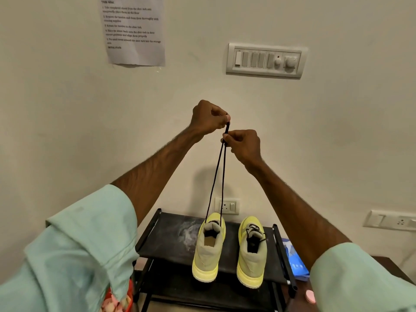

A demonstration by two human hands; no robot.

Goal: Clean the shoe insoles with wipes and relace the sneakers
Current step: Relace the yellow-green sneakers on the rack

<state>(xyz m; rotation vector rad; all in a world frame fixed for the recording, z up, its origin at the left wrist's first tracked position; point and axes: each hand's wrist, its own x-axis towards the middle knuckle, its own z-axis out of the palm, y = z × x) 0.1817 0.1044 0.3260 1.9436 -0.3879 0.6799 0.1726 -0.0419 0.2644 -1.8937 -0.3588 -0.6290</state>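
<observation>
Rolled mint-green sleeves (74, 248) fill the bottom corners, with bare forearms reaching up and forward. Below them, on the black fabric shelf of a metal shoe rack (171, 235), two yellow-green suede sneakers stand heels toward the camera. The sneaker being laced (208, 251) is on the left and the laced sneaker (252, 253) is just beside it, not touching. A thin black shoelace (216, 176) rises in two strands from the toe-end eyelets of the sneaker being laced to the hands, which are held high before the wall.

The left hand (208, 118) pinches the lace tips between thumb and forefinger, its other fingers curled in. The right hand (244, 144), just below it, pinches both strands together the same way. A blue wipes pack (295, 262) lies past the rack's right rail.

This looks like evening the two ends before threading upward. To do it well, bring the tips level and keep the pull gentle, so the shoe stays seated on the shelf. Check that neither strand is twisted at its eyelet.
</observation>
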